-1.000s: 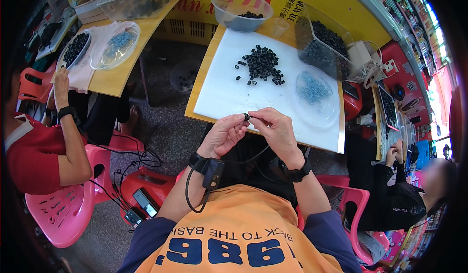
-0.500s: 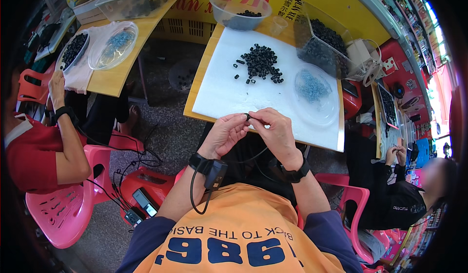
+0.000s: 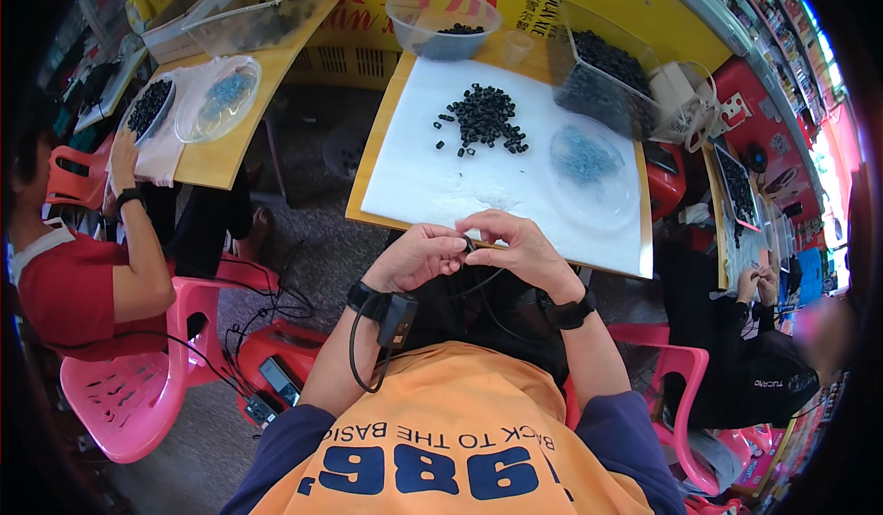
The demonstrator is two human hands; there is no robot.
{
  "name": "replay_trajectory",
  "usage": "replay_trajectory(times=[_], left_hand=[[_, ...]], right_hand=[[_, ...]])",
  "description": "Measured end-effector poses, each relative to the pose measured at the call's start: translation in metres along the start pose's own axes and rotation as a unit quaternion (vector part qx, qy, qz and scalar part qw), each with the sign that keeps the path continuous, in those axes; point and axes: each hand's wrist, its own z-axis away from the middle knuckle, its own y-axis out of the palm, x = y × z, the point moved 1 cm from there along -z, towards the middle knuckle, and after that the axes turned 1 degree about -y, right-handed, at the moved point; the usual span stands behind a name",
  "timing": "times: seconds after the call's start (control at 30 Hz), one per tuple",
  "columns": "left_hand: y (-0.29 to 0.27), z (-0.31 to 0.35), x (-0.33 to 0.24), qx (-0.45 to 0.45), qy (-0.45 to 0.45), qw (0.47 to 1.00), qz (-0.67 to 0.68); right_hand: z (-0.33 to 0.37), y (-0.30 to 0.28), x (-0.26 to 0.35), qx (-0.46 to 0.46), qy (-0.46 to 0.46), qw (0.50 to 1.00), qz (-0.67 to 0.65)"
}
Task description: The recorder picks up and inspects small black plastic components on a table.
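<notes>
Just off the near edge of the white sheet point(image 3: 414, 175), both my hands meet over my lap. The fingertips of my left hand point(image 3: 418, 257) are closed on a small black plastic piece point(image 3: 469, 244), partly hidden by the fingers. My right hand point(image 3: 522, 250) pinches the same piece from the other side, its fingers bent over it. Farther up the sheet lies a loose pile of similar black pieces point(image 3: 483, 118). To its right, a clear round plate point(image 3: 614, 216) holds a heap of tiny bluish transparent parts point(image 3: 585, 158).
A translucent bowl point(image 3: 414, 32) and a clear bin point(image 3: 589, 101), both with black pieces, stand at the back of the wooden table point(image 3: 361, 204). One person in red point(image 3: 83, 290) sits left, another in black point(image 3: 740, 359) right. Pink chairs point(image 3: 120, 405) flank me.
My right-hand fingers have shifted and bent higher over the piece, while both hands stay together. The person on the left has moved a hand to the dish of black pieces.
</notes>
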Motion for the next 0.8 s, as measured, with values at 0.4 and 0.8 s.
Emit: replay_trajectory(times=[0.4,0.8], left_hand=[[0.015,-0.009,0.029,0.027,-0.052,0.994,0.089],[0.027,-0.007,0.019,0.066,-0.007,0.992,0.110]], right_hand=[[0.024,-0.011,-0.011,0.007,-0.014,0.998,-0.059],[0.024,-0.002,-0.003,-0.092,-0.048,0.989,-0.104]])
